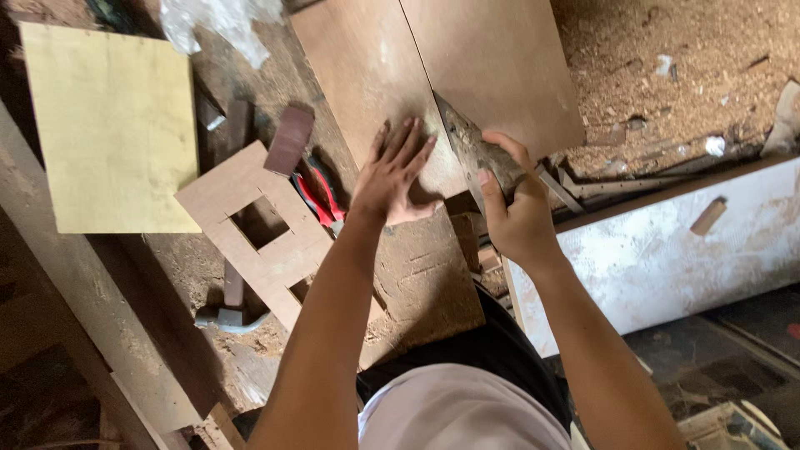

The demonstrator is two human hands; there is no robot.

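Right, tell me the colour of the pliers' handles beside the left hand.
Red with black, on the pliers lying left of the left hand; the head view shows it.

A woodworking workshop: sawdust (667, 75) heaps, plywood boards (500, 67), a hammer (229, 312) and pliers (321, 196) on a rough bench (167, 275).

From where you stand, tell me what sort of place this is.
Likely a woodworking shop: sawdust covers the floor, the right hand works a saw on a brown board, and a hammer lies nearby.
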